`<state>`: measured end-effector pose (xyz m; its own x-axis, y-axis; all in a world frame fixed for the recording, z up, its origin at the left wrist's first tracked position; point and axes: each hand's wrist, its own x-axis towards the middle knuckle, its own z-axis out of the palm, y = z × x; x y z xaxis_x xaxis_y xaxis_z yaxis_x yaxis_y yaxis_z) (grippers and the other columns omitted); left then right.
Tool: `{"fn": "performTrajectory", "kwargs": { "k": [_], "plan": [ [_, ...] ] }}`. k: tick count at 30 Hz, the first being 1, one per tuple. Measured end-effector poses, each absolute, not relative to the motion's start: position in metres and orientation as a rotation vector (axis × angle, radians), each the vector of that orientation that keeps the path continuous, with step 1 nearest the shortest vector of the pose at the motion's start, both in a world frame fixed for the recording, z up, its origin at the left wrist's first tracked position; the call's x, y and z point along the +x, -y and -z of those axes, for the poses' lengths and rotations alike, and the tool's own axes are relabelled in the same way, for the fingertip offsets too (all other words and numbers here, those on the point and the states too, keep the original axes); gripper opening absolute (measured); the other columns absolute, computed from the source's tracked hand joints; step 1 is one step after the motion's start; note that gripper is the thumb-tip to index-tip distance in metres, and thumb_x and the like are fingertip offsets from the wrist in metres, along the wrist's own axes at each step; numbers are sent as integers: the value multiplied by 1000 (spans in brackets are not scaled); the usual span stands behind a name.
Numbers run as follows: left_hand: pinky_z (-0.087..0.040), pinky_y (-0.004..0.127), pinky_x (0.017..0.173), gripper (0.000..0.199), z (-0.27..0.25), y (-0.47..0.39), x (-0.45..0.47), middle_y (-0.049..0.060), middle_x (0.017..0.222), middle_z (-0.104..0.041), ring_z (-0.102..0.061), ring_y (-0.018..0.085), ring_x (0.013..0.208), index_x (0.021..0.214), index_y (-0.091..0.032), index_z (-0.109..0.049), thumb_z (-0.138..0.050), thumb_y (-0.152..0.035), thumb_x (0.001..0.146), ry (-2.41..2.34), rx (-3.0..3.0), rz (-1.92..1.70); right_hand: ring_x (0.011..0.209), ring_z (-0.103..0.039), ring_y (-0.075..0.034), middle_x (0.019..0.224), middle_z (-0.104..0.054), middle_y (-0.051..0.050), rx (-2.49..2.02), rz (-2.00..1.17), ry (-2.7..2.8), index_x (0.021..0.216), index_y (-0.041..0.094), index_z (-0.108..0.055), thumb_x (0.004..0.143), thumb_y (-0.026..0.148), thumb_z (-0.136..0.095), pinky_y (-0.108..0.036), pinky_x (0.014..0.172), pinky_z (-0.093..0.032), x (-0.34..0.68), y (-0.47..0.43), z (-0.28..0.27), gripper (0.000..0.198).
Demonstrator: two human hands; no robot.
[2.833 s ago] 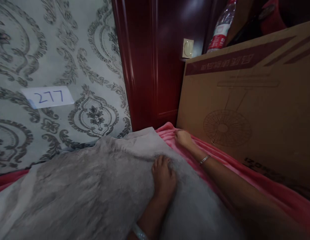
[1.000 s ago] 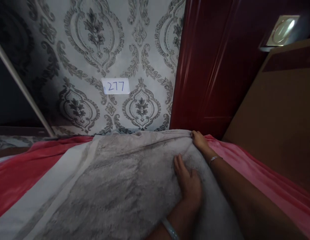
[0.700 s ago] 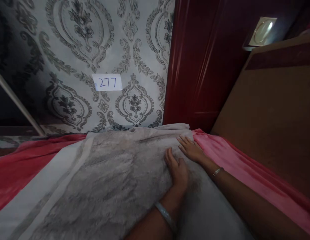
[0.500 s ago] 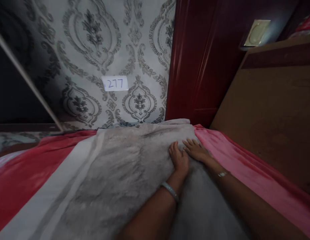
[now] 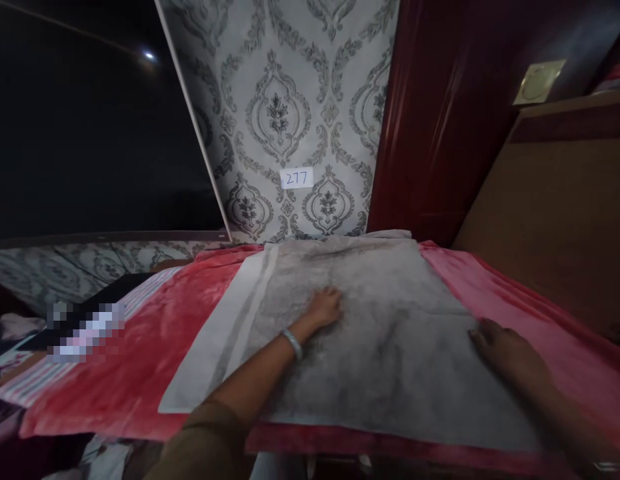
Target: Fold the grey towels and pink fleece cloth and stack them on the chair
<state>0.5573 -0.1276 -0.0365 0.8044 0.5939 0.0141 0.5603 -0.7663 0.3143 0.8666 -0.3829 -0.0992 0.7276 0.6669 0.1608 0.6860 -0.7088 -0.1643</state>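
A grey bath towel (image 5: 380, 360) with a pale striped border on its left lies spread over a pink-red plush blanket (image 5: 155, 347). My left hand (image 5: 326, 307), wearing a bracelet on its wrist, rests on the towel left of its middle, fingers apart and bent a little. At the towel's right edge, my right hand (image 5: 513, 353) has its fingers and thumb closed on the cloth, slightly blurred. A shallow crease runs across the towel toward that hand. Light wrinkles show in the middle.
Behind stands a patterned wall with a paper label (image 5: 297, 178) reading 277. A large dark screen (image 5: 90, 133) is at left, a dark red door frame (image 5: 420, 133) and brown board (image 5: 555, 220) at right. Striped cloth (image 5: 25, 383) lies at far left.
My hands, side by side on the towel's right part before, are now apart: the left moved left, the right moved nearer along the right edge. The view has shifted left and shows the towel's near edge.
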Motion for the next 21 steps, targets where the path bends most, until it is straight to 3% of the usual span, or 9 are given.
{"fn": "performTrajectory", "kwargs": {
  "k": [5, 10, 14, 21],
  "plan": [
    [-18, 62, 119, 55, 43, 96, 439, 17, 162, -30, -24, 35, 151, 152, -16, -40, -34, -35, 101, -1321, 2701, -118, 93, -70, -36, 106, -70, -24, -2740, 119, 1045, 133, 9, -56, 97, 43, -31, -45, 76, -53, 832, 396, 93, 55],
    [-23, 56, 120, 57, 56, 104, 395, 12, 162, -33, -27, 34, 150, 155, -20, -37, -30, -42, 102, -1555, 2795, -66, 98, -70, -34, 112, -71, -23, -2734, 162, 944, 136, 11, -56, 100, 34, -25, -41, 80, -52, 824, 414, 84, 53],
    [-25, 60, 117, 57, 61, 119, 385, 12, 162, -34, -28, 36, 149, 154, -21, -38, -28, -42, 102, -1656, 2811, -146, 100, -71, -31, 111, -71, -24, -2817, 66, 866, 137, 9, -56, 99, 26, -27, -38, 80, -52, 826, 422, 81, 51],
    [-25, 60, 117, 58, 62, 133, 370, 14, 161, -34, -27, 35, 150, 155, -21, -35, -31, -43, 102, -1615, 2847, -107, 91, -73, -33, 104, -73, -25, -2889, 110, 791, 133, 9, -61, 100, 30, -27, -42, 74, -54, 811, 450, 82, 51]
  ]
}}
